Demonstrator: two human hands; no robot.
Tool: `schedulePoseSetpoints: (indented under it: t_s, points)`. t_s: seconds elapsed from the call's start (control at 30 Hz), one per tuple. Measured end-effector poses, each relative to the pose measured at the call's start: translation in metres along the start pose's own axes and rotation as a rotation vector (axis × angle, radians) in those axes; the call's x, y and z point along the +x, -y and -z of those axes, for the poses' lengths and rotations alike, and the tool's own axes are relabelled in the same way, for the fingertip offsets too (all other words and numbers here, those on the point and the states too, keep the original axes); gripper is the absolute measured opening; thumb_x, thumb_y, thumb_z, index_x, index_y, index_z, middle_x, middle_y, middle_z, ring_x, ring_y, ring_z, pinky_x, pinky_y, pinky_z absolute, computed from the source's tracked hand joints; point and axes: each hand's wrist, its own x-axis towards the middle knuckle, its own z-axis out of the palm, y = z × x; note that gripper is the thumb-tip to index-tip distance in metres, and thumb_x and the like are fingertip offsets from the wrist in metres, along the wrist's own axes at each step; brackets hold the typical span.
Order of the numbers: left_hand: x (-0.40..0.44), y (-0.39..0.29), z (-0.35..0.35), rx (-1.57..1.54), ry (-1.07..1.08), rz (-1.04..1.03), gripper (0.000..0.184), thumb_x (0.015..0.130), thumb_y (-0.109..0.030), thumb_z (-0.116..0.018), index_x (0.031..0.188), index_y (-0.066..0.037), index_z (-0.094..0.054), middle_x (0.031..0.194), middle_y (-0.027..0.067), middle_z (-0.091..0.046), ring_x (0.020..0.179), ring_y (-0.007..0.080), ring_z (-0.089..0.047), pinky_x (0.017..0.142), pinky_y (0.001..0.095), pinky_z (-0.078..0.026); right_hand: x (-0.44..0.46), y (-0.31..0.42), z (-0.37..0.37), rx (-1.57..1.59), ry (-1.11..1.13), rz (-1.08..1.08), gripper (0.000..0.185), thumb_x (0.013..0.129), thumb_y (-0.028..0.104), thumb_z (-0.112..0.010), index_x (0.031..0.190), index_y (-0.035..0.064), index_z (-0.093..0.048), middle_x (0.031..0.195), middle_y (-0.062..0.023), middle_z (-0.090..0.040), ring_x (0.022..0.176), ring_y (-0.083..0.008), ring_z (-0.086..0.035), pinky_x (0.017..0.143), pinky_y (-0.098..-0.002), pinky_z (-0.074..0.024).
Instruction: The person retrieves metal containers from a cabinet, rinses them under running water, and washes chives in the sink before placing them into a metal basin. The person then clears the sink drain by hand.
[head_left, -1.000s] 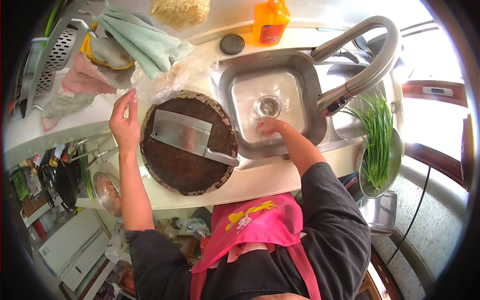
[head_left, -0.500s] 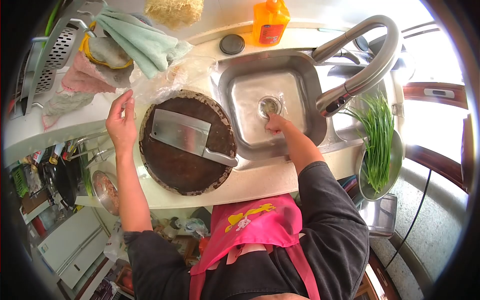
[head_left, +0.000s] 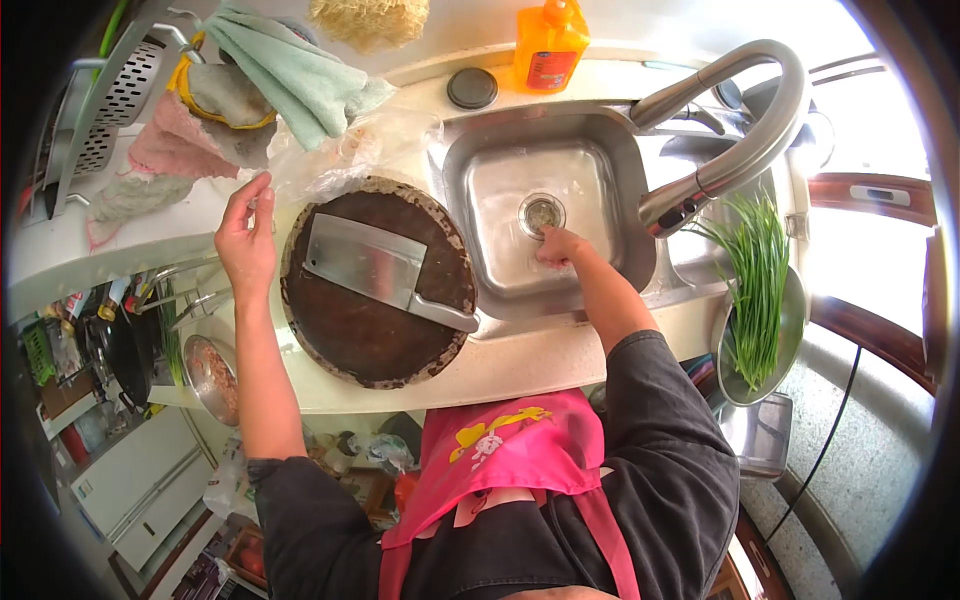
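My right hand (head_left: 562, 246) reaches down into the steel sink (head_left: 630, 200). Its fingers are curled, with one at the near edge of the round drain (head_left: 541, 214); whatever may be inside them is hidden. My left hand (head_left: 247, 235) is raised beside the round chopping board (head_left: 385, 360), fingers loosely bent and apart from the thumb, holding nothing visible. Across the dark board lies a cleaver (head_left: 368, 262), its handle toward the sink. Crumpled clear plastic (head_left: 350, 150) sits behind the board, close to my left fingertips.
A curved faucet (head_left: 775, 120) arches over the sink's right side. Long green chives (head_left: 757, 300) fill a metal bowl (head_left: 797, 330) at the right. An orange bottle (head_left: 550, 55) and a dark lid (head_left: 472, 88) stand behind. Cloths (head_left: 290, 80) hang at left, above a bowl of minced meat (head_left: 212, 380).
The view has shifted slightly. Less water shows on the sink floor around the drain. My right hand stays at the drain; my left hand holds nearly the same pose.
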Motion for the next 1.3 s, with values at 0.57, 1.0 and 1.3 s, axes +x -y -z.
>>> schedulePoseSetpoints:
  t_s: [0.57, 1.0, 1.3]
  points:
    - [0.003, -0.001, 0.000, -0.006, 0.003, 0.020, 0.025, 0.094, -0.013, -0.063, 0.116, -0.002, -0.066, 0.109, 0.0056, -0.068, 0.095, 0.0102, -0.060, 0.082, 0.0245, -0.046, 0.019, 0.000, -0.007, -0.119, -0.014, 0.006, 0.055, 0.067, 0.013, -0.059, 0.117, -0.0069, -0.050, 0.062, -0.0140, -0.066, 0.053, -0.0220, -0.064, 0.046, -0.0344, -0.0489]
    - [0.004, 0.000, -0.004, -0.065, -0.004, 0.030, 0.024, 0.093, -0.012, -0.063, 0.114, -0.001, -0.065, 0.110, 0.0054, -0.067, 0.096, 0.0110, -0.060, 0.081, 0.0242, -0.045, 0.001, 0.000, -0.012, -0.088, -0.133, 0.026, 0.070, 0.072, 0.019, -0.064, 0.135, -0.0028, -0.041, 0.066, -0.0151, -0.067, 0.052, -0.0202, -0.063, 0.047, -0.0331, -0.0498]
    - [0.004, 0.005, -0.006, -0.091, 0.005, 0.022, 0.024, 0.094, -0.013, -0.063, 0.114, -0.001, -0.065, 0.110, 0.0053, -0.067, 0.097, 0.0106, -0.060, 0.080, 0.0242, -0.045, 0.030, -0.029, -0.007, -0.021, -0.720, 0.050, 0.053, 0.077, 0.016, -0.057, 0.129, 0.0034, -0.052, 0.096, -0.0239, -0.068, 0.094, -0.0376, -0.066, 0.084, -0.0437, -0.0528]
